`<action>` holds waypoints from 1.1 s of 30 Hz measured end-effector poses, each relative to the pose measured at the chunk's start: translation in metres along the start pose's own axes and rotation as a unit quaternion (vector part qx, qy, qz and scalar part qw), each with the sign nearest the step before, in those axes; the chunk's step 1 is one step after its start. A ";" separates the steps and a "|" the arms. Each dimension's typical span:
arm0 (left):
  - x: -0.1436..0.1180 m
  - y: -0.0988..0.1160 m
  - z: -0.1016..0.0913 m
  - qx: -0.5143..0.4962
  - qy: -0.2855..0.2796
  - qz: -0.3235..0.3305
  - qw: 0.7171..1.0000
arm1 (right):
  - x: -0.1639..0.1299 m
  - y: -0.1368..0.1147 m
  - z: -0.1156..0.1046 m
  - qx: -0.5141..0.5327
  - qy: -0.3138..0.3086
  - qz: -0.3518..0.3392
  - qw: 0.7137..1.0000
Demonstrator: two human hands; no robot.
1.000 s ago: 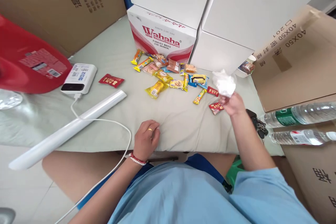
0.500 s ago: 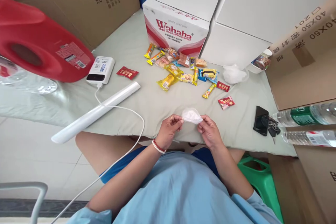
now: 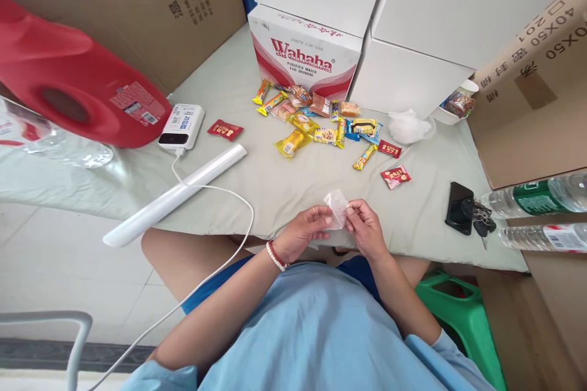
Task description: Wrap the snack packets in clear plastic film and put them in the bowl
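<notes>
A small, thin, translucent plastic bag (image 3: 337, 206) is held up between my hands just above the near edge of the cloth-covered table. My right hand (image 3: 367, 229) pinches its right side between thumb and fingers. My left hand (image 3: 302, 233), with a beaded bracelet at the wrist, has its fingers closed on the bag's lower left edge. Beyond the hands lie several small wrapped snacks (image 3: 325, 135) in yellow, red and blue packaging. A crumpled white plastic bag (image 3: 409, 127) rests to their right.
On the left are a red jug (image 3: 87, 85), a white power bank (image 3: 182, 126) with a cable, and a long white tube (image 3: 177, 195). A Wahaba-style water carton (image 3: 302, 52) stands behind. At right are a phone (image 3: 459, 208), keys (image 3: 482, 219) and two bottles (image 3: 541, 197).
The plastic bag has gone from stretched sideways between both hands to tilted more upright. My left hand has shifted right, closer to my right hand, and turned.
</notes>
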State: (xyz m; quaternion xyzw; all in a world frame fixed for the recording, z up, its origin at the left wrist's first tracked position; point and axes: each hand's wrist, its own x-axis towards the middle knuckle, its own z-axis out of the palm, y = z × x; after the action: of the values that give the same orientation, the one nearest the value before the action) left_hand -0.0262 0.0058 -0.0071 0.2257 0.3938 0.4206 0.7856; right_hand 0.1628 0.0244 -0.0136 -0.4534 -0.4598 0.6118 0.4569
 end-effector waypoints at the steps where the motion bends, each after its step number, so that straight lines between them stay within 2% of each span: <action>1: 0.001 -0.003 0.003 0.007 -0.001 0.020 1.000 | -0.001 0.000 -0.001 0.004 -0.002 0.008 1.000; 5: 0.005 -0.009 0.011 0.006 0.015 0.100 0.995 | -0.004 -0.001 -0.003 0.030 -0.025 0.060 0.997; 9: 0.004 -0.004 0.012 0.037 0.002 0.091 0.995 | -0.004 -0.004 -0.005 0.028 -0.019 0.081 0.996; 14: 0.002 0.010 0.002 -0.065 0.049 0.096 0.992 | 0.006 -0.013 -0.020 -0.014 0.043 0.066 0.997; 19: 0.005 0.020 -0.012 0.012 0.121 0.122 0.985 | 0.012 -0.019 -0.028 -0.061 0.039 0.074 0.995; 22: 0.003 0.025 -0.018 -0.004 0.116 0.133 0.984 | 0.013 -0.019 -0.025 -0.059 0.060 0.065 0.994; 26: -0.004 0.026 -0.023 -0.047 0.056 0.092 0.993 | 0.015 -0.017 -0.018 -0.045 0.088 0.056 0.993; 31: -0.011 0.017 -0.028 -0.018 0.077 0.033 0.996 | 0.018 -0.016 -0.016 -0.040 0.108 0.035 0.993; 33: -0.013 0.015 -0.027 -0.011 0.066 0.024 0.998 | 0.018 -0.017 -0.016 -0.050 0.108 0.029 0.992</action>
State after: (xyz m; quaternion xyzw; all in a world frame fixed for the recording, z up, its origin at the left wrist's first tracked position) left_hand -0.0597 0.0038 -0.0074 0.1985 0.4345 0.4571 0.7503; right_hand 0.1775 0.0468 -0.0023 -0.5526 -0.4239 0.5484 0.4627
